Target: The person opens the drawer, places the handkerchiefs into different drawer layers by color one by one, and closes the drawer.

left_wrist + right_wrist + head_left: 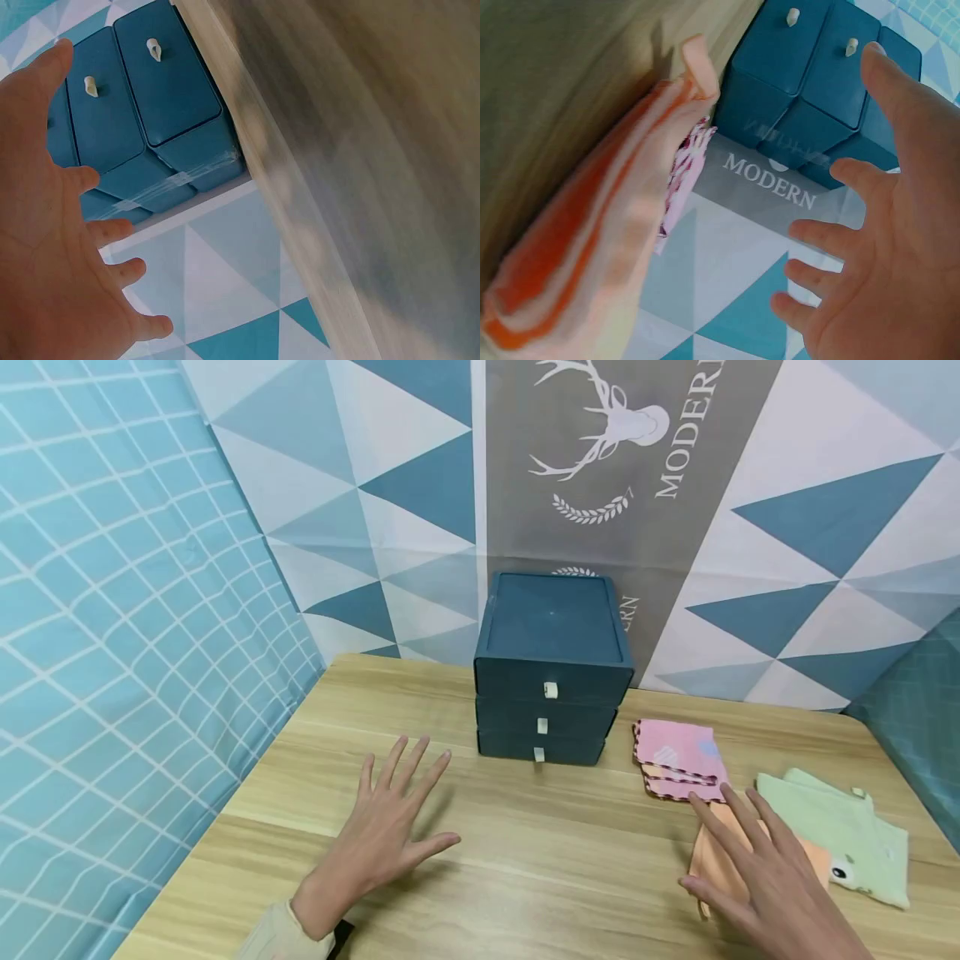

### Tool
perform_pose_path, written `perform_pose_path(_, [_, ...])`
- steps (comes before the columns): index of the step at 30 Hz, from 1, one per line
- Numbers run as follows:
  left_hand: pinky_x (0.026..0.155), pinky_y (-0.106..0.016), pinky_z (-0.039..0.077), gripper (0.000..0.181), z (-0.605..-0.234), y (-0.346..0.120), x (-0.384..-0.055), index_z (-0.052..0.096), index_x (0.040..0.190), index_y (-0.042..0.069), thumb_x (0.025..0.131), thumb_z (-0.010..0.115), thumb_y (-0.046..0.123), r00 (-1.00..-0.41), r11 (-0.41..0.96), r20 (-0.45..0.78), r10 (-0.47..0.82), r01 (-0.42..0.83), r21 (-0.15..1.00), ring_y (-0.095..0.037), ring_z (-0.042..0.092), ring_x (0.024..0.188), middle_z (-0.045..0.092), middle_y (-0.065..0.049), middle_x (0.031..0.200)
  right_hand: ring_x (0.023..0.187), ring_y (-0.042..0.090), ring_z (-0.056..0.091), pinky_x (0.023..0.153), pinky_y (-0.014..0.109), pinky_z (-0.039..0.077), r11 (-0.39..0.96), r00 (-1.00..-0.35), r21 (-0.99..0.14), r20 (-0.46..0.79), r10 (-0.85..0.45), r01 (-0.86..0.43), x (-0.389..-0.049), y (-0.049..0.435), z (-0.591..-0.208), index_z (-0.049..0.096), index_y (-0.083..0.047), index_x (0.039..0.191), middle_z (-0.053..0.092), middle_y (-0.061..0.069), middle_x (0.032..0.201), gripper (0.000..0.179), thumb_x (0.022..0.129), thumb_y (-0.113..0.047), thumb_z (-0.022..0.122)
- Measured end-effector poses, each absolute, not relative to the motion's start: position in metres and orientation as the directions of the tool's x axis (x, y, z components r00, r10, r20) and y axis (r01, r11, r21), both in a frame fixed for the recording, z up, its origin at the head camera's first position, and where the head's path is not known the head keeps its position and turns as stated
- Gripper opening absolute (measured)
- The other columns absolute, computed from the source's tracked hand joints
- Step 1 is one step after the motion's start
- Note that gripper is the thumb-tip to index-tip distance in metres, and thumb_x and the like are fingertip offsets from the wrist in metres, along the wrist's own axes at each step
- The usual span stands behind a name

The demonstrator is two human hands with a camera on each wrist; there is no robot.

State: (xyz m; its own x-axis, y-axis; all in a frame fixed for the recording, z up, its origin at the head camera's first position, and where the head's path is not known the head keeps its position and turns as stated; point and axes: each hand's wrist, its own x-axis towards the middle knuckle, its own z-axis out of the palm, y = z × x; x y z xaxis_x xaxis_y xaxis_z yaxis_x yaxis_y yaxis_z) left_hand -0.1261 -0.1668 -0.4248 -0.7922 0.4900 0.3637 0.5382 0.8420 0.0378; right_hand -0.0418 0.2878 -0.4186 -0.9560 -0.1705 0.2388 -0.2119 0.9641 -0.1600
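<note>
My left hand [382, 835] hovers over the wooden table with its fingers spread and nothing in them. My right hand [772, 877], fingers also spread, is above a folded orange cloth [716, 864] and hides part of it. Behind that lies a folded pink cloth [678, 752] with a dark scalloped edge. To the right is a folded pale green cloth [847, 835] with an eye patch on it. In the right wrist view the orange cloth [592, 225] shows thick folded layers and a small loop, apart from the palm.
A dark blue cabinet [555, 618] with three closed drawers and pale pull tabs stands at the back of the table [525, 877]. A patterned curtain [420, 502] hangs behind it, and blue checked fabric [112, 610] covers the left side.
</note>
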Motion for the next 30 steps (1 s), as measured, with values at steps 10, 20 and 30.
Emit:
perform_pose_path(10, [0.11, -0.072, 0.016, 0.097, -0.419, -0.167, -0.127, 0.024, 0.16, 0.025, 0.083, 0.067, 0.066, -0.792, 0.832, 0.355, 0.496, 0.551, 0.066, -0.037, 0.015, 0.15, 0.018, -0.01, 0.165, 0.152, 0.034, 0.005, 0.118, 0.06, 0.009, 0.947, -0.943, -0.16, 0.233, -0.239, -0.28, -0.048, 0.282, -0.402, 0.03, -0.024, 0.159, 0.026, 0.02, 0.16, 0.091, 0.085, -0.06, 0.07])
perform_pose_path(20, [0.11, -0.07, 0.017, 0.091, -0.407, -0.173, -0.131, 0.028, 0.159, 0.023, 0.086, 0.064, 0.064, -0.749, 0.805, 0.403, 0.527, 0.592, 0.048, -0.039, 0.022, 0.147, 0.022, -0.011, 0.163, 0.138, 0.041, 0.032, 0.103, 0.065, 0.032, 0.938, -0.932, -0.163, 0.254, -0.26, -0.306, -0.057, 0.263, -0.383, 0.027, -0.03, 0.159, 0.041, 0.018, 0.15, 0.089, 0.086, -0.064, 0.066])
perform_pose_path(30, [0.112, -0.068, 0.016, 0.081, -0.385, -0.174, -0.142, 0.033, 0.157, 0.022, 0.091, 0.062, 0.059, -0.682, 0.733, 0.444, 0.581, 0.676, 0.078, -0.034, 0.023, 0.147, 0.025, -0.01, 0.162, 0.13, 0.037, 0.041, 0.118, 0.056, 0.013, 0.916, -0.882, -0.151, 0.365, -0.298, -0.372, -0.066, 0.247, -0.377, 0.042, -0.024, 0.152, 0.053, 0.015, 0.138, 0.08, 0.086, -0.058, 0.07])
